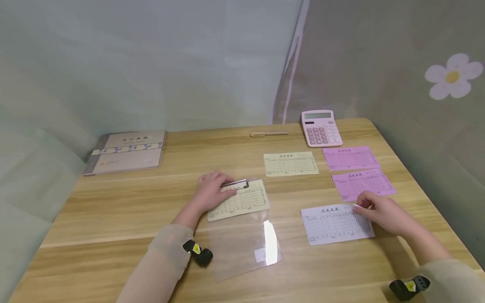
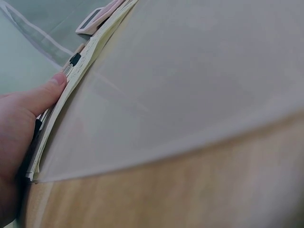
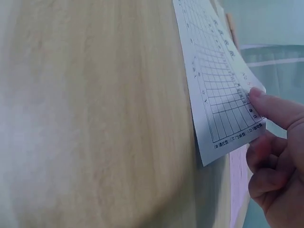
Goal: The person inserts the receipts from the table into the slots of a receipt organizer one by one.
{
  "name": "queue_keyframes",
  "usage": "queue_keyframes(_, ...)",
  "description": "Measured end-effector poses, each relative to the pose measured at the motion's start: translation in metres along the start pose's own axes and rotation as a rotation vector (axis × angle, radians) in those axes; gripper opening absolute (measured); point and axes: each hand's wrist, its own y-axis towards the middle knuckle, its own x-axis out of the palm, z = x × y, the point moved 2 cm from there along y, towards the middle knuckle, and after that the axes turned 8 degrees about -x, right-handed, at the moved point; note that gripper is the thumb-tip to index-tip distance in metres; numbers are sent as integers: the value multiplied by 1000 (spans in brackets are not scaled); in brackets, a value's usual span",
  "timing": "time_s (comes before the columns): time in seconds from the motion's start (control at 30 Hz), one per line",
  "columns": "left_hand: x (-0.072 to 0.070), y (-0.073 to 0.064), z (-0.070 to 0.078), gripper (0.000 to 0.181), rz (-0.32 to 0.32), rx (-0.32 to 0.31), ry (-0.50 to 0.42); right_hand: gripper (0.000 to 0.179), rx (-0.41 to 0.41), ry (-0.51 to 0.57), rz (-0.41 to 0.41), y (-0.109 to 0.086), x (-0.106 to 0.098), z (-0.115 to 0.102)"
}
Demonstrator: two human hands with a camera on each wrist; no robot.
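Note:
My left hand [image 1: 214,191] grips a clear clipboard [image 1: 242,248] at its clip end. Its thumb lies over the metal clip [image 1: 236,185], and the other fingers are partly hidden at the far edge. Under the clip is a pale yellow printed form [image 1: 248,203], seen edge-on in the left wrist view. On the right, my right hand [image 1: 382,212] pinches the upper right corner of a white printed form [image 1: 329,227] between thumb and fingers. That corner is bent up off the table in the right wrist view, where the form's grid [image 3: 223,90] shows.
Beyond the hands lie another yellow form [image 1: 291,165] and two pink forms [image 1: 350,158]. A pink calculator [image 1: 322,128] and a beige pen [image 1: 269,134] are near the table's back edge. An account book [image 1: 129,151] lies at the back left. Curtains [image 1: 189,63] hang close behind the table.

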Motion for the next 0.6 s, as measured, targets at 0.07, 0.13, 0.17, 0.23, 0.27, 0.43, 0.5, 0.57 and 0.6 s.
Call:
queue_keyframes(0.07, 0, 0, 0, 44, -1, -3, 3, 15, -14, -14, 18, 3, 0, -2)
queue_keyframes(0.13, 0, 1, 0, 44, -5, -6, 5, 15, -10, -22, 17, 5, 0, -4)
queue_keyframes(0.17, 0, 1, 0, 44, -5, -6, 7, 16, -1, -21, 15, 5, 0, -4)
queue_keyframes(0.23, 0, 2, 0, 44, -1, -5, 8, 17, 20, -17, 14, 7, 0, -5)
queue_keyframes(0.27, 0, 2, 1, 44, 2, -3, 8, 18, 26, -17, 17, 7, 1, -5)
queue_keyframes(0.43, 0, 2, 0, 44, 5, -8, 8, 20, 16, -23, 35, 11, 2, -9)
queue_keyframes(0.5, 0, 1, 0, 44, 0, -12, 7, 22, 3, -19, 37, 12, 2, -11)
queue_keyframes(0.57, 0, 1, -1, 44, -2, -14, 8, 23, -12, -22, 53, 13, 1, -14)
queue_keyframes(0.6, 0, 0, -1, 43, -2, -14, 8, 23, -22, -30, 69, 14, 0, -17)
